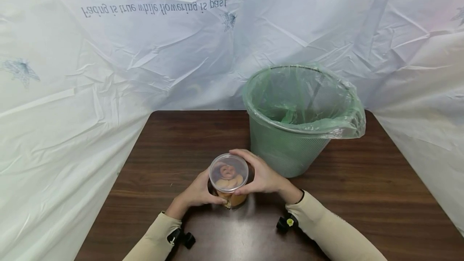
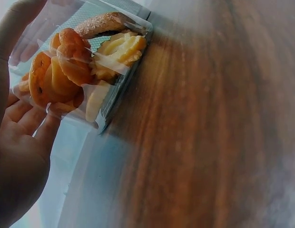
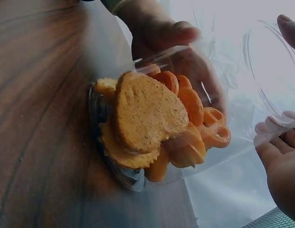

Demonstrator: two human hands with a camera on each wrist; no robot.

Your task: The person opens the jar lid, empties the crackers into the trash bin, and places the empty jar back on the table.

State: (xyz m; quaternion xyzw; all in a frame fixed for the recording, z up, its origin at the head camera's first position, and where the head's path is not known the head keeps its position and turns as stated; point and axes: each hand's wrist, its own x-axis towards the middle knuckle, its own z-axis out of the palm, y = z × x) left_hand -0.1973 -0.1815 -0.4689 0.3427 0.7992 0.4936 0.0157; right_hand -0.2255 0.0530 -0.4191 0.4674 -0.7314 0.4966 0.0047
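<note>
A clear plastic jar [image 1: 237, 199] of cookies stands on the table between both hands. My left hand [image 1: 195, 191] grips its side, thumb at the front and fingers behind. With thumb and fingers on opposite sides of the rim, my right hand [image 1: 262, 175] holds the round clear lid [image 1: 237, 168] at the top of the jar. Through the wall in the right wrist view show a heart-shaped cookie [image 3: 147, 109] and a pretzel-shaped cookie [image 3: 215, 128]. A sugared cookie [image 2: 102, 24] and a pale yellow one [image 2: 120, 50] lie near the bottom in the left wrist view.
A mesh waste bin [image 1: 286, 152] lined with a green plastic bag [image 1: 337, 126] stands behind and right of my right hand. The dark wooden table [image 1: 163, 148] ends at a back edge against white printed sheeting [image 1: 145, 51]. Small black devices [image 1: 288, 222] sit on both wrists.
</note>
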